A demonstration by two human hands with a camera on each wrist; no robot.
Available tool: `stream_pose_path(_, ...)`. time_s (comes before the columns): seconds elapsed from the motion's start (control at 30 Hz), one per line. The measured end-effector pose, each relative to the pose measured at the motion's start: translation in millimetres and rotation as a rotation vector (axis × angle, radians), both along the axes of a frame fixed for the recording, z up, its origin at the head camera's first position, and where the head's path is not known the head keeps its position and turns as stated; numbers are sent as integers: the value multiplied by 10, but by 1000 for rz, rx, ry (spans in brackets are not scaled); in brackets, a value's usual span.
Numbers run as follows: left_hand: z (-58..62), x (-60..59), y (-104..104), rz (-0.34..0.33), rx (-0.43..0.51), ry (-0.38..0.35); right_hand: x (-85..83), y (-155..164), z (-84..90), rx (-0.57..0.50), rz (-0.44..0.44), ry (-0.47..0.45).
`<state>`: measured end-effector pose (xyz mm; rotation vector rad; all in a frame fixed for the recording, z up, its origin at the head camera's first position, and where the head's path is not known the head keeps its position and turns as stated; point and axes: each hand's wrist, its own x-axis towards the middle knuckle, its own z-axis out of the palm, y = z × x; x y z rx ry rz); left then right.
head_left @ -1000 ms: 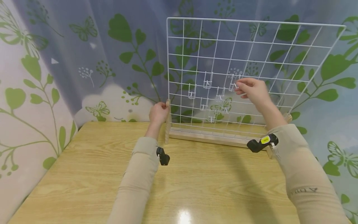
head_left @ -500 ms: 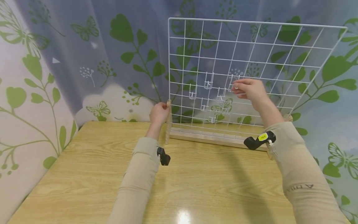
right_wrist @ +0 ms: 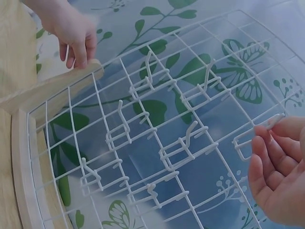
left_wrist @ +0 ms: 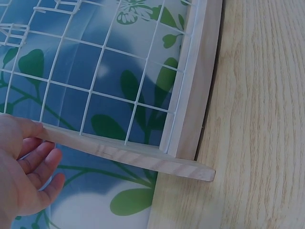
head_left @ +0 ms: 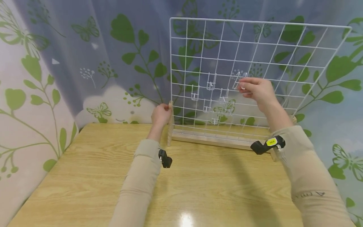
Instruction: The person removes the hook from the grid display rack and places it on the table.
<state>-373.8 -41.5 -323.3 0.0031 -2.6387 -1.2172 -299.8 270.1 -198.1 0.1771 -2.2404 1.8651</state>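
From here I see the right hand pinching a small white hook at the wire grid, right of the other hooks; whether it's latched on, I can't tell. It looks light, stiff and slick, best taken by its prong. At left, the left hand grips the wooden upright, a sturdier hold

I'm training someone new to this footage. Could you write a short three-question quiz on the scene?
1. True or false: the left hand grips the wooden upright.
2. What does the right hand hold?
3. How many other hooks hang on the wire grid? A) three B) six C) ten

Key:
1. True.
2. A white wire hook.
3. B.
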Motion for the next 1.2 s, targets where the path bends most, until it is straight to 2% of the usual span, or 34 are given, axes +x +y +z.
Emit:
stream_pose_path(0.13, 21, -4, -20, 3, -1, 2, 67, -3, -40, 75, 15, -5)
stream_pose_path(0.53, 12, 0, -27, -6, -4, 7, 303, -35, -266, 153, 108, -18)
stream_pose_path(0.83, 7, -11, -36, -23, 14, -7, 444, -136, -411, 263, 203, 0)
stream_pose_path(1.0, -2, -21, -36, -36, 17, -7, 471, -240, -582, 327, 249, 10)
stream_pose_path(1.2, -11, -23, -38, -47, 21, -5, 459, -349, -833, 368, 261, -33)
